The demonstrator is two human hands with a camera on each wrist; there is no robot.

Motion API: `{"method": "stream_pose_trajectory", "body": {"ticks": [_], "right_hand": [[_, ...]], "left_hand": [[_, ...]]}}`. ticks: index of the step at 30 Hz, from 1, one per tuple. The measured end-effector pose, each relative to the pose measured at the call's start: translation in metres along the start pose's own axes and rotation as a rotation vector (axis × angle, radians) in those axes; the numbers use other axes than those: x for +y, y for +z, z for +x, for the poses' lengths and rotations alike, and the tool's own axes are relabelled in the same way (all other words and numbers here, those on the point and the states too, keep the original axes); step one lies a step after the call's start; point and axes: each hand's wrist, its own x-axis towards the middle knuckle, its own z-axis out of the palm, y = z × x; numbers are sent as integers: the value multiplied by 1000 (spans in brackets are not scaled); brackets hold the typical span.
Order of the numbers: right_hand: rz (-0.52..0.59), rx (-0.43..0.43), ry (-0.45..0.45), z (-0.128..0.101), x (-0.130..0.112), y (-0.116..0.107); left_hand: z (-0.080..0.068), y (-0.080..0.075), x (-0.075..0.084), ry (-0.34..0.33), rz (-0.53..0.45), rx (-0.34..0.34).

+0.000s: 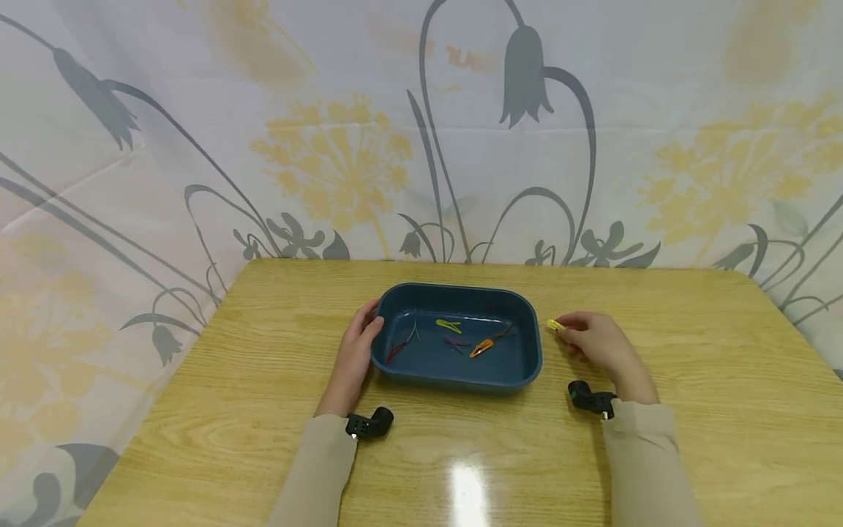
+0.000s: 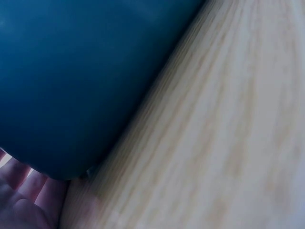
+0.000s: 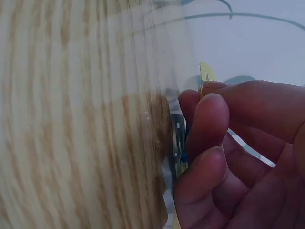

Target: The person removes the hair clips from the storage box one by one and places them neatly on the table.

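A dark blue rectangular basin (image 1: pixel 454 375) stands on the table, with several hair clips lying inside. Among them are a yellow-green clip (image 1: pixel 448 325), a purple clip (image 1: pixel 456 342), an orange clip (image 1: pixel 482 348) and a red clip (image 1: pixel 396 351). My left hand (image 1: pixel 356 348) grips the basin's left end, thumb at the rim and fingers along the outer wall. Just right of the basin, my right hand (image 1: pixel 598 341) pinches a yellow hair clip (image 3: pixel 206 71) between thumb and fingertips. A dark, narrow piece (image 3: pixel 177 136) shows beside its lower fingers in the right wrist view.
The wooden table (image 1: pixel 527 454) extends around the basin on every side. Behind its far edge hangs a flower-patterned cloth (image 1: pixel 474 161). A small black wrist camera (image 1: pixel 371 423) sits at the left wrist, and another black camera (image 1: pixel 589 397) at the right.
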Motion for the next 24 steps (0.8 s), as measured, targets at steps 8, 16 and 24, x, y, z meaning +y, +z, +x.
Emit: {"method": "stream_pose_trajectory", "body": {"ticks": [8,16,24], "right_hand": [[-111,30,-9,2,1,3],[-204,65,-32,2,-4,4],[-222,65,-15,2,-2,4]], "left_hand": [[8,-3,-18,10,13,14],[-1,-2,0,-21,-21,-15],[2,-3,-6,-15,-17,-21]]}}
